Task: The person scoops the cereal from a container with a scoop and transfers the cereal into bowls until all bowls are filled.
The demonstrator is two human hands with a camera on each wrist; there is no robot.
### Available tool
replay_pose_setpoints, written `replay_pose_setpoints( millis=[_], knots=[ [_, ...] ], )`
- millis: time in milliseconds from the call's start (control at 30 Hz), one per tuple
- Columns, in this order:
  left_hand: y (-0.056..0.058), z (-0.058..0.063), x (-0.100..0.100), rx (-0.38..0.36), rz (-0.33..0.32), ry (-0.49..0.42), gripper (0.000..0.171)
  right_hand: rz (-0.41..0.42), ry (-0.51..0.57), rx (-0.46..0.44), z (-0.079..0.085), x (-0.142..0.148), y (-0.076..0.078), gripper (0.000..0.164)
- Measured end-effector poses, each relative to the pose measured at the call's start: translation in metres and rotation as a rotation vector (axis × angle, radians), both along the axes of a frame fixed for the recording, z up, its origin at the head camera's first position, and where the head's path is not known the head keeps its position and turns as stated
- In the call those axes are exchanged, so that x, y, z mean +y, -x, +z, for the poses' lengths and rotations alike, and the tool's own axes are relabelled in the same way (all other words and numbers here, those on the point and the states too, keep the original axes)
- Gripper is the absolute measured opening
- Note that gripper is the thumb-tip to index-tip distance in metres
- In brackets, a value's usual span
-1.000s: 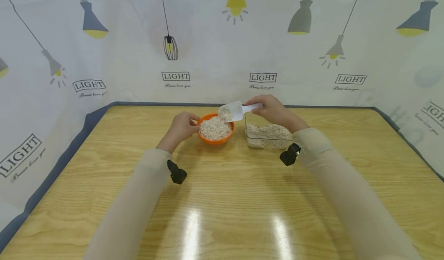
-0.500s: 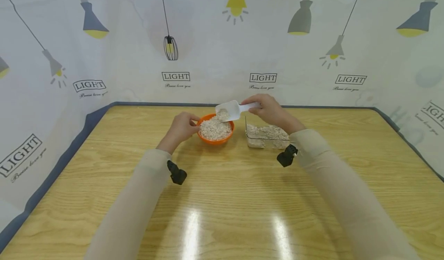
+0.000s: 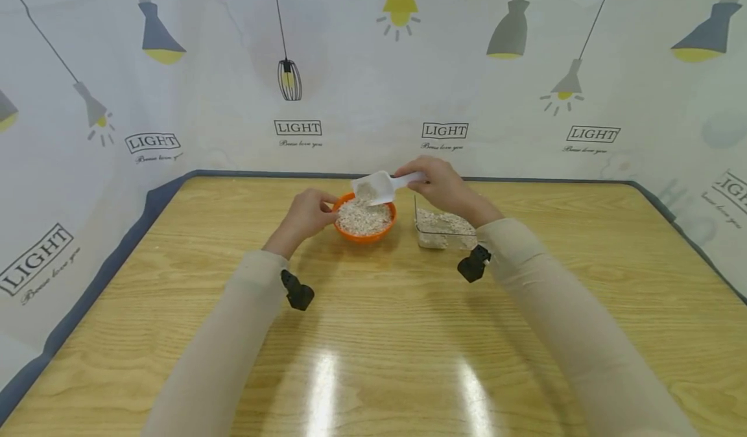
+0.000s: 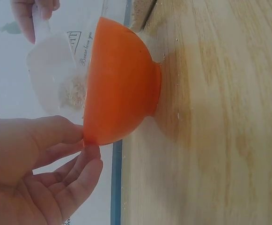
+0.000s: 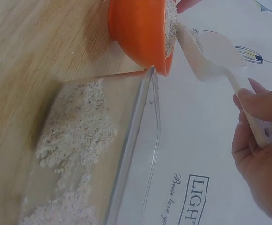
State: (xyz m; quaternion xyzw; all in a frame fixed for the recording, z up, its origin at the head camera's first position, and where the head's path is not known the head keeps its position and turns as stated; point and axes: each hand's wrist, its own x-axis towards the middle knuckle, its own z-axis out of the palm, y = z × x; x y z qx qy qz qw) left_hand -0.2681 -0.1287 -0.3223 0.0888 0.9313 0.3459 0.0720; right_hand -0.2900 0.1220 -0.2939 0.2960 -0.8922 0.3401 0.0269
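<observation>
An orange bowl (image 3: 365, 236) heaped with pale oat flakes (image 3: 363, 220) stands upright on the table. My left hand (image 3: 302, 220) pinches its left rim between thumb and fingers, as the left wrist view also shows at the bowl's wall (image 4: 119, 79). In my right hand (image 3: 440, 183) is the handle of a white scoop (image 3: 383, 187). The scoop lies tilted over the bowl's far side, its mouth toward the left, with some flakes still in it. Right of the bowl sits a clear rectangular container (image 3: 433, 241), partly filled with flakes (image 5: 79, 126); my right forearm hides part of it.
The wooden table (image 3: 373, 333) ends in a dark edge along a white backdrop (image 3: 362, 87) printed with lamps. A few crumbs lie on the wood near the bowl. Each sleeve cuff carries a small black camera (image 3: 298, 291).
My right hand has moved left with the scoop, bringing its mouth further over the bowl. The flakes in the scoop look fewer. My left hand stays on the rim.
</observation>
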Motion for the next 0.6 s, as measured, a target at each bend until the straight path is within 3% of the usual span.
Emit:
replay_pose_setpoints(
  millis=[600],
  knots=[
    [-0.0002,0.0003,-0.0011,0.005,-0.016,0.02,0.035,-0.005,-0.006,0.141,0.0098,0.0022,-0.007,0.026]
  ],
)
